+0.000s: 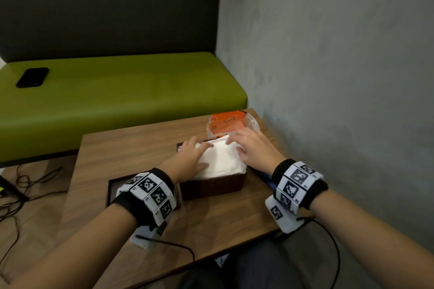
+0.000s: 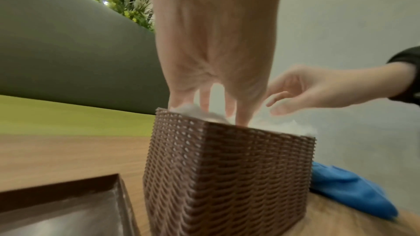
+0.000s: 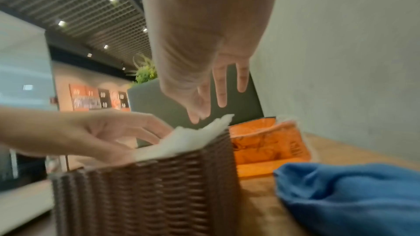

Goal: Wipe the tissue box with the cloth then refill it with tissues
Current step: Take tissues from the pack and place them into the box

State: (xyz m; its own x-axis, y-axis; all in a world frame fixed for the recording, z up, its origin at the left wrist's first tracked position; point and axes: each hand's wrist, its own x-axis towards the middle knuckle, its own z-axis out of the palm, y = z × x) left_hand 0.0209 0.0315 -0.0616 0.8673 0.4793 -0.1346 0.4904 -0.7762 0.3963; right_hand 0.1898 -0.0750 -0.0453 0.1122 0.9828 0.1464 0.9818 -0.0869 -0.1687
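The brown woven tissue box (image 1: 211,185) stands in the middle of the wooden table, with a stack of white tissues (image 1: 223,159) bulging above its rim. My left hand (image 1: 197,155) lies flat on the left side of the stack, and its straight fingers (image 2: 242,114) press down into the tissues (image 2: 277,125) inside the box (image 2: 227,168). My right hand (image 1: 237,145) rests with relaxed fingers on the far right side; its fingertips (image 3: 200,112) hover at a raised tissue corner (image 3: 218,123). The blue cloth (image 3: 352,195) lies crumpled on the table right of the box.
An opened orange tissue pack (image 1: 226,122) sits just behind the box by the grey wall. The box's brown lid (image 1: 112,185) lies left of the box, under my left wrist. A green bench with a black phone (image 1: 32,77) runs behind the table.
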